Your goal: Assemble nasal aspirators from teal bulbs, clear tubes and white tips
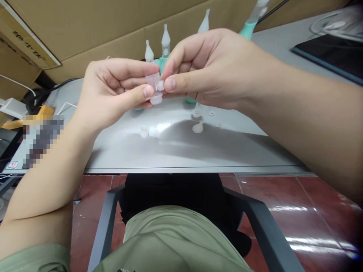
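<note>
Between thumb and fingers, my left hand [119,83] grips a small translucent plastic cup-like part [154,88] with a wider lower rim. Against its side, my right hand [210,71] pinches a small clear white plug-like piece [160,85]; the two pieces touch, but I cannot tell whether they are joined. Beyond my hands stand mint-green devices with white pointed nozzles [166,37], partly hidden by my fingers. Below my hands on the grey table [176,151] lie a teardrop-shaped white piece [197,127], a small translucent cap [144,132] and small rings [196,113].
Another mint-green device [249,28] with a clear tube stands at the back right, near a dark flat device [331,54] and white cables. Cardboard [113,26] walls the rear. A yellow object [44,112] and a white adapter [14,108] sit at the left. Chair armrests flank my lap.
</note>
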Available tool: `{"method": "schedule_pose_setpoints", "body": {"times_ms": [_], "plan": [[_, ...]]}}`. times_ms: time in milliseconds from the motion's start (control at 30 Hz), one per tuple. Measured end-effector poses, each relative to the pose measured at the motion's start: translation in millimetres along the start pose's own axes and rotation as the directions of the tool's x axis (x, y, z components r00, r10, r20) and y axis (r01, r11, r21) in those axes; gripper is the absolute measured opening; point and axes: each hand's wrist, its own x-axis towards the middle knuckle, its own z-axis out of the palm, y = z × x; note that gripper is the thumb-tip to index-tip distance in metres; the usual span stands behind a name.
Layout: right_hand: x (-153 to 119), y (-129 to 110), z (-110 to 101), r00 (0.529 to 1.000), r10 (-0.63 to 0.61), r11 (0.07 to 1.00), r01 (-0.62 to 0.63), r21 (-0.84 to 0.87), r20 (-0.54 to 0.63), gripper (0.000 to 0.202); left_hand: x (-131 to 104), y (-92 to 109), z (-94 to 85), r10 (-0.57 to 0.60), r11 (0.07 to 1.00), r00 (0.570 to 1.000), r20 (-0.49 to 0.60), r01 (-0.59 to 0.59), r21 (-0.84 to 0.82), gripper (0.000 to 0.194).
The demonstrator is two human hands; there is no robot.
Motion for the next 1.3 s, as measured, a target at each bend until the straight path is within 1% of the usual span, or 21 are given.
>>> {"method": "schedule_pose_setpoints", "body": {"times_ms": [33, 100, 200, 300, 400, 500, 567, 667, 733, 833, 900, 967, 1000, 1033, 1067, 1100, 1167, 1200, 1233, 1267, 1300], "plan": [[0.4, 1.7, -0.5, 1.000, 0.000, 1.000, 0.000, -0.010, -0.004, 0.039, -0.2, 1.4, -0.1, -0.016, 1.000, 1.000, 0.015, 0.016, 0.007, 0.081], [1.1, 5.6, -2.0, 1.000, -0.012, 1.000, 0.012, 0.003, 0.004, 0.035, -2.6, 7.5, 1.6, -0.062, 0.998, 0.997, 0.038, 0.061, 0.027, 0.082], [1.5, 10.2, -2.8, 0.999, -0.041, 0.997, 0.039, 0.060, 0.036, 0.029, -9.7, 20.9, 7.5, -0.094, 0.995, 0.996, 0.003, 0.094, 0.032, 0.070], [1.8, 10.5, 2.1, 0.999, -0.047, 0.999, 0.047, 0.028, 0.007, 0.036, -14.5, 29.3, 12.3, -0.092, 0.995, 0.995, -0.025, 0.093, 0.025, 0.059], [2.7, 8.9, 9.4, 0.997, -0.050, 0.997, 0.046, -0.067, -0.059, 0.043, -11.7, 25.1, 10.6, -0.045, 0.997, 0.999, -0.014, 0.046, 0.055, 0.057], [3.1, 9.7, 11.8, 0.986, -0.112, 0.988, 0.097, -0.121, -0.126, 0.036, -4.0, 13.8, 4.2, 0.044, 0.997, 0.997, -0.064, -0.039, 0.073, 0.064], [2.1, 12.5, 10.3, 0.974, -0.190, 0.974, 0.171, -0.149, -0.124, 0.031, 0.2, 7.8, 1.7, 0.116, 0.991, 0.987, -0.110, -0.108, 0.076, 0.068], [-1.3, 17.7, 9.4, 0.952, -0.297, 0.941, 0.280, -0.193, -0.068, 0.041, 1.3, 5.4, 4.8, 0.166, 0.985, 0.979, -0.122, -0.160, 0.063, 0.062], [-4.3, 19.1, 12.3, 0.945, -0.314, 0.923, 0.280, -0.263, -0.096, 0.038, -0.5, 7.1, 9.6, 0.143, 0.988, 0.982, -0.126, -0.135, 0.072, 0.057], [-7.9, 17.4, 17.6, 0.952, -0.267, 0.910, 0.198, -0.364, -0.152, 0.032, -1.2, 10.4, 11.4, 0.090, 0.988, 0.987, -0.130, -0.073, 0.134, 0.056], [-8.9, 16.4, 17.1, 0.961, -0.231, 0.912, 0.160, -0.378, -0.152, 0.034, 1.7, 11.1, 4.3, 0.105, 0.981, 0.988, -0.110, -0.085, 0.174, 0.054], [-8.6, 17.4, 12.2, 0.965, -0.213, 0.909, 0.138, -0.393, -0.155, 0.036, 6.1, 9.4, -10.1, 0.206, 0.955, 0.974, -0.093, -0.180, 0.234, 0.058], [-8.1, 18.7, 8.8, 0.964, -0.209, 0.906, 0.128, -0.404, -0.162, 0.037, 8.2, 7.3, -19.2, 0.244, 0.932, 0.968, -0.058, -0.217, 0.289, 0.063], [-7.4, 20.3, 5.2, 0.964, -0.209, 0.903, 0.124, -0.411, -0.167, 0.037, 9.9, 3.9, -29.1, 0.314, 0.895, 0.947, -0.071, -0.270, 0.356, 0.071], [-6.8, 22.0, 1.8, 0.964, -0.207, 0.903, 0.123, -0.412, -0.165, 0.036, 11.3, -0.8, -39.2, 0.233, 0.870, 0.972, 0.000, -0.209, 0.446, 0.073], [-6.1, 23.4, -1.0, 0.966, -0.204, 0.903, 0.122, -0.411, -0.161, 0.035, 12.4, -6.8, -48.9, 0.188, 0.846, 0.982, 0.015, -0.169, 0.506, 0.075], [-4.9, 25.1, -4.8, 0.970, -0.186, 0.907, 0.107, -0.407, -0.158, 0.033, 14.4, -22.1, -65.3, 0.133, 0.830, 0.991, 0.034, -0.130, 0.543, 0.083], [-4.4, 25.1, -5.5, 0.972, -0.178, 0.907, 0.102, -0.408, -0.153, 0.033, 15.6, -30.3, -71.2, 0.048, 0.832, 0.997, 0.063, -0.075, 0.550, 0.087], [-4.1, 24.7, -5.6, 0.973, -0.172, 0.907, 0.096, -0.411, -0.153, 0.035, 16.9, -37.9, -75.3, -0.009, 0.831, 0.997, 0.082, -0.039, 0.555, 0.088], [-4.0, 23.8, -5.1, 0.972, -0.169, 0.905, 0.089, -0.416, -0.160, 0.038, 18.3, -43.9, -77.7, -0.033, 0.829, 0.994, 0.103, -0.030, 0.559, 0.087], [-3.9, 22.4, -4.2, 0.970, -0.167, 0.904, 0.080, -0.420, -0.174, 0.038, 19.4, -47.9, -78.3, -0.073, 0.831, 0.988, 0.134, -0.014, 0.556, 0.080]]}}
